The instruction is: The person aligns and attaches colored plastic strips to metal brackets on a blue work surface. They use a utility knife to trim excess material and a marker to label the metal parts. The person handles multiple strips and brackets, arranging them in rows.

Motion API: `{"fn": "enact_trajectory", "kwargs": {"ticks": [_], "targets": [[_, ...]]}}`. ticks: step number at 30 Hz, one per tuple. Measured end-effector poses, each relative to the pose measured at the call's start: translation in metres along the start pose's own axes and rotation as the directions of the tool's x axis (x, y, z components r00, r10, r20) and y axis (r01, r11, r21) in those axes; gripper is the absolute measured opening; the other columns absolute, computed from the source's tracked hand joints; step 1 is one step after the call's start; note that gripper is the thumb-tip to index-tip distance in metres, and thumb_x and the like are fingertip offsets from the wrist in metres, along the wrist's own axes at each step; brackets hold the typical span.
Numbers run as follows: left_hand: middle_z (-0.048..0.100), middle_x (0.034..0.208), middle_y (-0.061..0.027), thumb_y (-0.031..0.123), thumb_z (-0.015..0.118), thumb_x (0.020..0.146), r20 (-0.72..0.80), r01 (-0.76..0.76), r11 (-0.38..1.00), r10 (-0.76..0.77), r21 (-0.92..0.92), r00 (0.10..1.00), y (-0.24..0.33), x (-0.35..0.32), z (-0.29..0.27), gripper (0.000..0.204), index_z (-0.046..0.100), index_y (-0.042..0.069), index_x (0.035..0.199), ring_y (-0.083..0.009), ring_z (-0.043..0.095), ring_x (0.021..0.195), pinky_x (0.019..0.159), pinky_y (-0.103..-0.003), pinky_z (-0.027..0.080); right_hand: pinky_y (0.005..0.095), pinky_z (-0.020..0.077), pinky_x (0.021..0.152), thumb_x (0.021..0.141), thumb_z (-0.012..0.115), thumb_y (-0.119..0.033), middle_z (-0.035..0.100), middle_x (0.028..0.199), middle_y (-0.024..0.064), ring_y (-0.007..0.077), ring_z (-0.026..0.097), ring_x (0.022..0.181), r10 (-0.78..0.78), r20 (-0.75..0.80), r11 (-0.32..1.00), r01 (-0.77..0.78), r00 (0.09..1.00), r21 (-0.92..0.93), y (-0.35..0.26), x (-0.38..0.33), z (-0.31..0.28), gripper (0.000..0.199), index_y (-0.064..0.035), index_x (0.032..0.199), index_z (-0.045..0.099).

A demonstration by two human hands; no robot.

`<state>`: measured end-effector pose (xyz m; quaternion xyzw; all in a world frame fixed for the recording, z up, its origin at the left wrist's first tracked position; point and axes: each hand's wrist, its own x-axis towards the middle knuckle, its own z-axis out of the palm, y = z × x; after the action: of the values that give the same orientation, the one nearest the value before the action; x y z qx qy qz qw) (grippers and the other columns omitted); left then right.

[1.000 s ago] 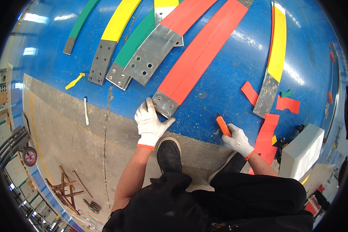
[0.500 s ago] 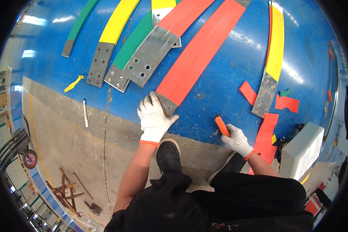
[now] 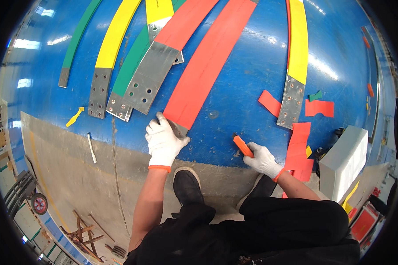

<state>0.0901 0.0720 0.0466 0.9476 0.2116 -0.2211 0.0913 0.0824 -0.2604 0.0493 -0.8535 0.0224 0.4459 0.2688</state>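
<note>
My left hand (image 3: 164,140), in a white glove with an orange cuff, grips the near end of a long flat metal bar covered in a red sleeve (image 3: 206,66). The fingers lie along the end's left side and the thumb reaches under its right side; part of the bare grey tip (image 3: 179,130) is hidden. My right hand (image 3: 262,159), gloved alike, is closed around an orange utility knife (image 3: 243,145), its dark tip pointing away to the upper left. The knife is apart from the bar, to its right.
Beside it lie another red bar (image 3: 185,22), yellow bars (image 3: 115,39) and green bars (image 3: 132,62). To the right are a yellow bar (image 3: 298,48), red scraps (image 3: 300,145) and a white block (image 3: 344,161). A white marker (image 3: 92,148) and a yellow scrap (image 3: 75,117) lie left.
The view has shifted, so the bars appear lower and further left. Both hands keep their holds, the left on the red-sleeved bar and the right on the knife.
</note>
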Motion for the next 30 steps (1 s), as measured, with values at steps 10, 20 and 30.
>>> {"fn": "enact_trajectory", "kwargs": {"ticks": [10, 20, 30], "targets": [[0.052, 0.132, -0.0259, 0.048, 0.1, 0.057, 0.025, 0.008, 0.999, -0.009, 0.042, 1.0, 0.007, 0.001, -0.008, 0.136, 0.027, -0.001, 0.161, -0.0427, 0.053, 0.124, 0.109, -0.055, 0.046, 0.0521, 0.0571, 0.089, 0.085, 0.068, -0.033, 0.074, 0.102, 0.0258, 0.0462, 0.072, 0.099, -0.085, -0.042, 0.996, 0.084, 0.995, -0.043, 0.01, -0.003, -0.001, 0.043, -0.0065, 0.119, 0.068], [0.048, 0.134, -0.0307, 0.033, 0.095, 0.062, -0.026, -0.083, 0.996, 0.082, -0.044, 0.996, 0.011, -0.019, 0.001, 0.138, 0.012, 0.003, 0.167, -0.0473, 0.062, 0.115, 0.099, -0.051, 0.057, 0.0436, 0.057, 0.075, 0.088, 0.073, -0.031, 0.073, 0.089, 0.0166, 0.0321, 0.073, 0.08, -0.024, 0.063, 0.971, 0.009, 0.998, 0.239, 0.013, -0.001, -0.011, 0.039, -0.0018, 0.113, 0.066], [0.056, 0.119, -0.0272, 0.048, 0.1, 0.061, 0.051, -0.102, 0.99, 0.108, -0.1, 0.993, 0.072, -0.088, -0.019, 0.143, 0.015, -0.002, 0.165, -0.0414, 0.068, 0.099, 0.088, -0.049, 0.06, 0.0396, 0.0589, 0.097, 0.109, 0.064, -0.025, 0.07, 0.127, 0.0078, 0.0183, 0.07, 0.106, -0.094, -0.005, 0.386, 0.041, 0.996, 0.921, -0.076, 0.031, -0.018, 0.051, -0.0008, 0.152, 0.052]]}}
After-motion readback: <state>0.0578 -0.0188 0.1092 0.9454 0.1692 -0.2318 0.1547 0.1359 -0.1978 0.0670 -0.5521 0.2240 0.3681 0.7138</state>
